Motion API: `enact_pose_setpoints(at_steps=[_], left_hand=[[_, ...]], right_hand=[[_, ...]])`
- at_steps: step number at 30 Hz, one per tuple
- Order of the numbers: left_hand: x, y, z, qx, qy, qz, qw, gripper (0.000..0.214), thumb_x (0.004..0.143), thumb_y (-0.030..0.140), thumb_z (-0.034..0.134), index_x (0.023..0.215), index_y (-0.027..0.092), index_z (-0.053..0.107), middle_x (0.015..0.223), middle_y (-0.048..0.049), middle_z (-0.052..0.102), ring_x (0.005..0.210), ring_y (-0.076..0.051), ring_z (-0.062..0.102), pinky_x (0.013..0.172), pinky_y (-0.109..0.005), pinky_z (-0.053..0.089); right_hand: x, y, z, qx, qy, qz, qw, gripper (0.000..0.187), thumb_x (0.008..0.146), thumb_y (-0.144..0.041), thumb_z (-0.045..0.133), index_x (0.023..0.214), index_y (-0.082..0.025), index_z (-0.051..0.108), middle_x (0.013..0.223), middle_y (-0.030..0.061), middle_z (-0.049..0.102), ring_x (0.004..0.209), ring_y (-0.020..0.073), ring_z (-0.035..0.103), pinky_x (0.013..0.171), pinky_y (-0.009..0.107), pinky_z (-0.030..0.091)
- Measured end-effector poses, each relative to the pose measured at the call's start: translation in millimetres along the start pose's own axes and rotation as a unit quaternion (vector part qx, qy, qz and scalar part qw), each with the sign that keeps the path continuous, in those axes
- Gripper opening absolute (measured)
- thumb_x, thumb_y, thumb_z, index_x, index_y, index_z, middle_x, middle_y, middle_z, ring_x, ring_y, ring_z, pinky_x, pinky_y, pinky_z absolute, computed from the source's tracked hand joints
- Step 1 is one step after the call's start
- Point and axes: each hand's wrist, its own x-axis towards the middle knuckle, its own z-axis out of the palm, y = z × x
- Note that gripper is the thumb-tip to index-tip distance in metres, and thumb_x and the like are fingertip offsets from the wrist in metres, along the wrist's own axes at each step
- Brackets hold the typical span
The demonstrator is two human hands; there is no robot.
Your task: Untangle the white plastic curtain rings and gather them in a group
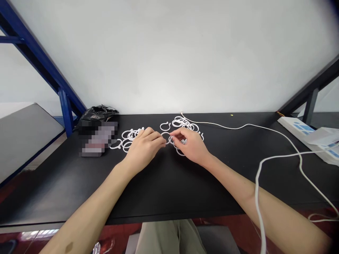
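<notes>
Between my two hands a white plastic curtain ring (166,133) is held just above the black table. My left hand (144,145) is closed, its fingertips pinching the ring's left side. Thumb and forefinger of my right hand (192,145) pinch together at its right side, where a second loop seems to overlap it; I cannot tell whether the two are linked. Loose white rings (127,138) lie beside and partly behind my left hand. Another heap of rings (180,124) sits behind my right hand, with more partly hidden under it. One single open ring (165,129) lies between the heaps.
A black plastic bag (96,113) and a blurred-out item (98,140) lie at the left. A white cable (225,127) runs across the table (169,190) and over my right forearm. White boxes with blue marks (304,130) stand at the right. Blue frame bars (47,60) rise at the left.
</notes>
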Motion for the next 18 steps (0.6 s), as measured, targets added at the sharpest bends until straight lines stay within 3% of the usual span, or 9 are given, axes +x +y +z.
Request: enact_pose_setpoints(at_steps=[11,15,18], left_hand=[[0.4,2.2,1.3,-0.040,0.016,-0.012,0.999,0.019,0.098,0.030,0.050,0.092,0.020,0.066,0.093,-0.0051,0.070,0.084,-0.020,0.051,0.079,-0.036,0.042],[-0.6,-3.8,-0.4,0.025,0.022,-0.053,0.998,0.017,0.096,0.029,0.051,0.091,0.021,0.065,0.088,-0.0054,0.070,0.084,-0.022,0.052,0.074,-0.037,0.040],[-5.0,-13.9,-1.6,0.110,0.021,-0.117,0.987,0.018,0.095,0.029,0.051,0.087,0.021,0.065,0.083,-0.0072,0.070,0.084,-0.026,0.052,0.070,-0.039,0.036]], right_hand=[[2.0,-3.9,-1.8,-0.001,0.004,-0.004,1.000,0.013,0.091,-0.018,0.057,0.096,-0.021,0.068,0.088,0.0002,0.073,0.074,0.0127,0.067,0.070,0.027,0.055],[1.5,0.9,-0.7,-0.032,0.003,0.024,0.999,0.026,0.091,-0.025,0.058,0.117,-0.022,0.062,0.102,0.0044,0.071,0.089,0.0169,0.067,0.083,0.035,0.055],[0.6,2.7,-2.3,-0.124,-0.022,0.012,0.992,0.018,0.091,-0.031,0.060,0.103,-0.020,0.066,0.102,0.0066,0.067,0.098,0.0219,0.062,0.089,0.042,0.051]])
